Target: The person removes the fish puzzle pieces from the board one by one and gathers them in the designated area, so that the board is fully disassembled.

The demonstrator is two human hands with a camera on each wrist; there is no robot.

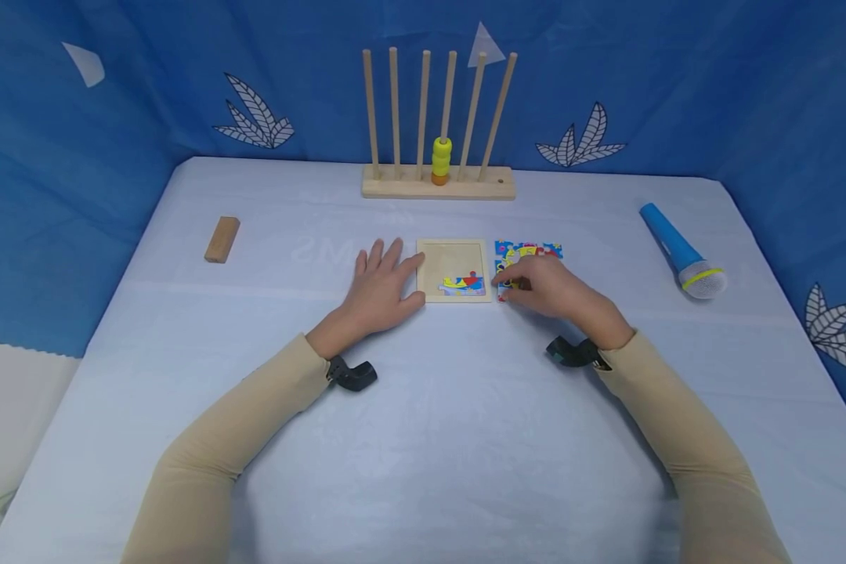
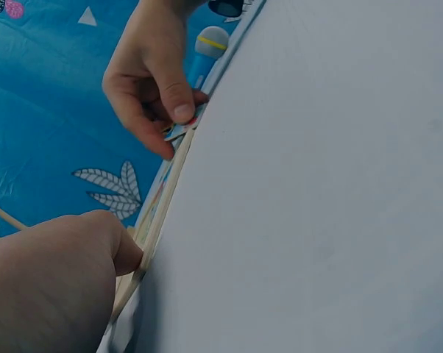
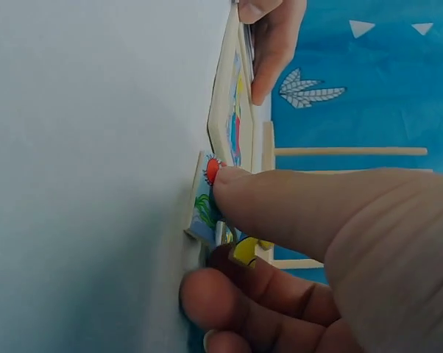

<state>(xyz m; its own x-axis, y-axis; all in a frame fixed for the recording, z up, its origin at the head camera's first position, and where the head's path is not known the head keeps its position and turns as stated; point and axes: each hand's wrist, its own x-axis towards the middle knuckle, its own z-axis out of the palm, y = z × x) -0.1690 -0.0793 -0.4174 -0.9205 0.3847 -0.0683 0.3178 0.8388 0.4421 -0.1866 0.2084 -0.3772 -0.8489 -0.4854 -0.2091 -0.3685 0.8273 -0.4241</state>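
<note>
A square wooden puzzle tray (image 1: pixel 451 257) lies mid-table, with a few colourful joined pieces (image 1: pixel 465 285) in its lower right corner. My left hand (image 1: pixel 381 290) is spread flat beside it, thumb and index finger touching the tray's left edge. To the tray's right lie several loose jigsaw pieces (image 1: pixel 529 248), partly hidden under my right hand (image 1: pixel 553 288). That hand is curled, and in the right wrist view its thumb and fingers pinch a jigsaw piece (image 3: pixel 201 206) with a red shape and green plant on it. This piece is beside the tray's edge.
Behind the tray stands a wooden peg rack (image 1: pixel 381 188) with yellow beads (image 1: pixel 441 157) on one peg. A wooden block (image 1: pixel 222 240) lies at the left. A blue toy microphone (image 1: pixel 673 239) lies at the right. Blue cloth (image 1: pixel 324 78) hangs behind the table.
</note>
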